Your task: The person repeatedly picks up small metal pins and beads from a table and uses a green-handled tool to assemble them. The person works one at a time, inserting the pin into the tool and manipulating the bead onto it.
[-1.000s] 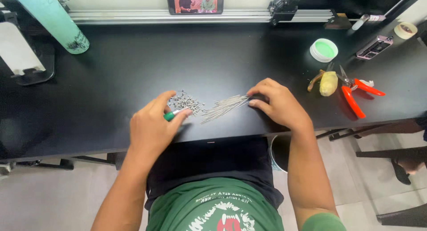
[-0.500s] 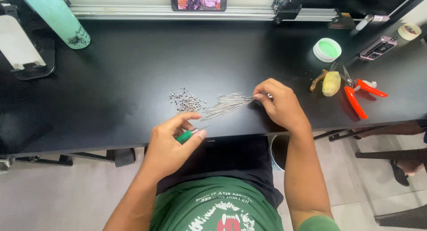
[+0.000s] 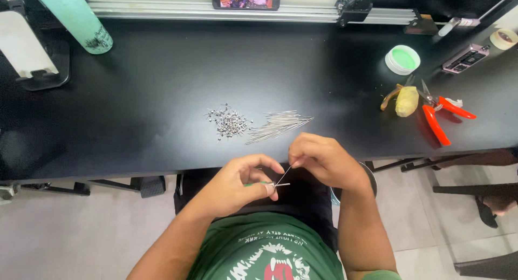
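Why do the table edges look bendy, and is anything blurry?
Head view: the wide lens bows the black table and its rail; the hands, left hand and right hand, look sharp, the thin wire barely shows; soft glare lies on the tabletop.

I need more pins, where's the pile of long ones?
The long pins lie mid-table, right of the small parts pile, just beyond the right hand.

ahead: pin heap (image 3: 229, 121), wire bundle (image 3: 280, 123) | right: red cutters (image 3: 440, 114) | between: bare desk (image 3: 162, 86)
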